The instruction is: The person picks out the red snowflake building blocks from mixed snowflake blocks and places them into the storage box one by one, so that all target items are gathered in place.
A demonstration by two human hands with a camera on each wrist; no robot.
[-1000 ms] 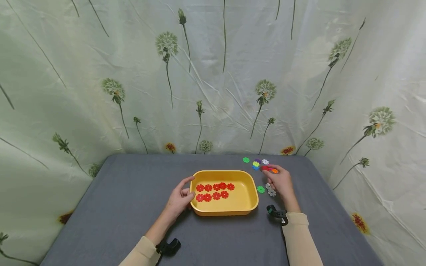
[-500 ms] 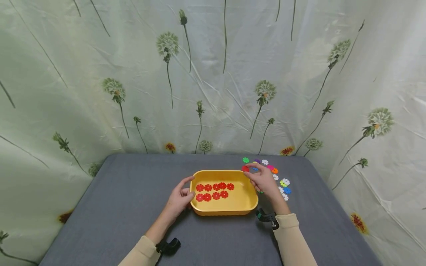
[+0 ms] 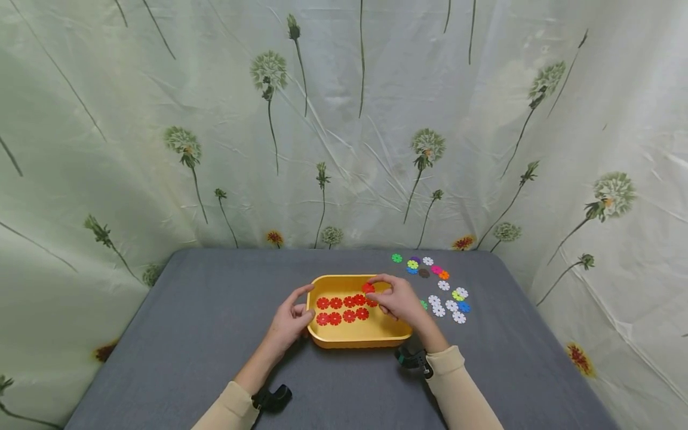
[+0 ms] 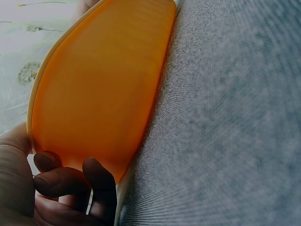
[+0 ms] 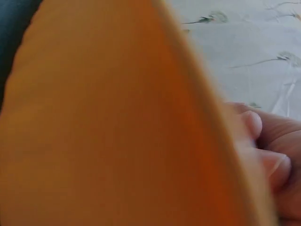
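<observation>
A yellow plastic tub (image 3: 384, 328) stands on the grey table, with two rows of red flower-shaped discs (image 3: 335, 319) lying on its floor. My left hand (image 3: 290, 321) grips the tub's left end, thumb at the rim; in the left wrist view its fingers (image 4: 101, 176) curl against the outer wall. Over the tub's right part, my right hand (image 3: 400, 301) pinches one more red flower-shaped disc (image 3: 368, 288) between thumb and fingertips, above the back row. The right wrist view shows mostly the tub's blurred wall (image 5: 94, 113), which hides part of that hand.
Right of the tub lie loose flower-shaped discs: a green one (image 3: 396, 258), a brown one (image 3: 424, 273), an orange one (image 3: 444, 275), a blue one (image 3: 464, 307) and several white ones (image 3: 459, 318). A flower-printed curtain (image 3: 349, 197) hangs behind the table (image 3: 215, 310).
My right hand has carried the red disc from the loose discs on the right, leftward over the rim, to above the tub's floor. The left hand and tub stay put.
</observation>
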